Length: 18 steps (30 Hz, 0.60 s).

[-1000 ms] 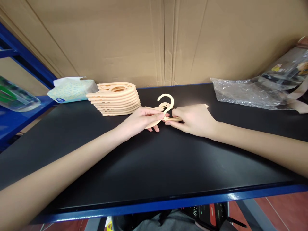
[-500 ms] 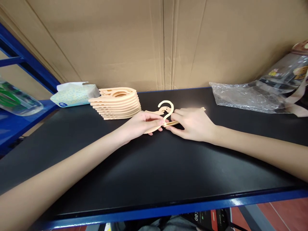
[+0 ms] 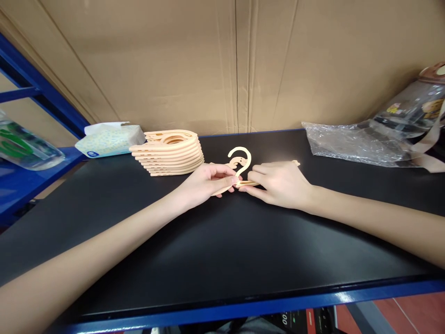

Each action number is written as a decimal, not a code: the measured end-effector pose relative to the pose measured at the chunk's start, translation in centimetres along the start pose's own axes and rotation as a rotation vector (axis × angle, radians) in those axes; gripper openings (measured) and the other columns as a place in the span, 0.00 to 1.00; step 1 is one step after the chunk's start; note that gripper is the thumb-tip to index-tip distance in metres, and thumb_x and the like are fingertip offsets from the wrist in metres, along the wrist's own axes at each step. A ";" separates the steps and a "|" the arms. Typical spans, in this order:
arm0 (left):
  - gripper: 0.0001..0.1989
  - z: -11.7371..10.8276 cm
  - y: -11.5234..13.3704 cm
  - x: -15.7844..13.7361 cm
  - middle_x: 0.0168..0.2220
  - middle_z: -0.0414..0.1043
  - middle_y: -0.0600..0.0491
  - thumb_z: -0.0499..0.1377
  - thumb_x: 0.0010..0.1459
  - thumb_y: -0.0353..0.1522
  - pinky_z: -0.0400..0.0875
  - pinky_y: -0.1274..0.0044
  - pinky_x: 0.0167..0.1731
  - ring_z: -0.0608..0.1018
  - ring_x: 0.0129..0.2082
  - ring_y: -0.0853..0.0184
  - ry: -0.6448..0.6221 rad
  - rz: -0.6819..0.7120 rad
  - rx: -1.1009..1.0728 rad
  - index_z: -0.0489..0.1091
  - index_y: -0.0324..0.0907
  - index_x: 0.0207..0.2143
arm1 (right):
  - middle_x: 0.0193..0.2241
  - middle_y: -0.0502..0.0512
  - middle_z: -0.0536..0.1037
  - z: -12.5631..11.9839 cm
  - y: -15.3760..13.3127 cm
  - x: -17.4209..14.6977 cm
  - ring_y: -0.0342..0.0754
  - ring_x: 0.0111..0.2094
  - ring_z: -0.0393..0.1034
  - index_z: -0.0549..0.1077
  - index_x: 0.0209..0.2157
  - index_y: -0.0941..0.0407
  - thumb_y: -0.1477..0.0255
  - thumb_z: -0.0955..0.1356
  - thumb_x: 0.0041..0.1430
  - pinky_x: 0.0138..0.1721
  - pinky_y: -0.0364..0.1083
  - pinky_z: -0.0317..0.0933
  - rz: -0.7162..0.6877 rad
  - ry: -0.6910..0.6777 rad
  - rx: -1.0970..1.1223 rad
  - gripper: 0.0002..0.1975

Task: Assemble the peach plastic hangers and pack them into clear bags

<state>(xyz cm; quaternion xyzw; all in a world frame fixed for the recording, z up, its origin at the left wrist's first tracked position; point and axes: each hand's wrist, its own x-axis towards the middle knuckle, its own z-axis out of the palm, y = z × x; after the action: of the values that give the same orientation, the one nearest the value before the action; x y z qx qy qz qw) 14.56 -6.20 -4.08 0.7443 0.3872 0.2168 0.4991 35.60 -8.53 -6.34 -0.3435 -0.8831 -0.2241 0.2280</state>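
A cream plastic clothes hanger (image 3: pixel 247 158) is held low over the black tabletop, its hook curving upward. My left hand (image 3: pixel 203 184) pinches it between thumb and fingers at the base of the hook. Around the hanger's right side close the fingers of my right hand (image 3: pixel 283 183), hiding much of that arm. Just behind the hook shows a cream piece with small holes (image 3: pixel 242 162); whether it belongs to the same hanger I cannot tell. To the left of my hands stands a neat stack of matching hangers (image 3: pixel 170 160).
A tissue pack (image 3: pixel 111 140) lies at the back left, near a clear bottle (image 3: pixel 26 146) on the blue shelf. Clear plastic wrapping (image 3: pixel 344 141) and a transparent strapped bottle (image 3: pixel 403 113) occupy the back right. Cardboard (image 3: pixel 174 65) walls off the rear; a blue edge (image 3: pixel 250 308) runs along the front.
Both hands keep their hold on the hanger, which has turned or shifted only slightly. The whole view has moved a little, so things sit slightly lower.
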 end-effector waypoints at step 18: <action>0.13 0.3 0.2 -0.3 0.26 0.70 0.54 0.59 0.58 0.39 0.65 0.83 0.24 0.67 0.23 0.75 0.063 0.017 0.018 0.75 0.38 0.34 | 0.14 0.49 0.69 -0.1 -0.3 -0.1 0.39 0.15 0.56 0.70 0.19 0.58 0.59 0.57 0.66 0.20 0.43 0.34 0.100 -0.105 0.014 0.27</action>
<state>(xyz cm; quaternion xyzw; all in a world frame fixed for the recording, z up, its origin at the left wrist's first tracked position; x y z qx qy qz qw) 14.66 -6.64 -3.96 0.7448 0.3983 0.2409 0.4782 35.48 -8.81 -6.36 -0.3968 -0.8771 -0.1878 0.1949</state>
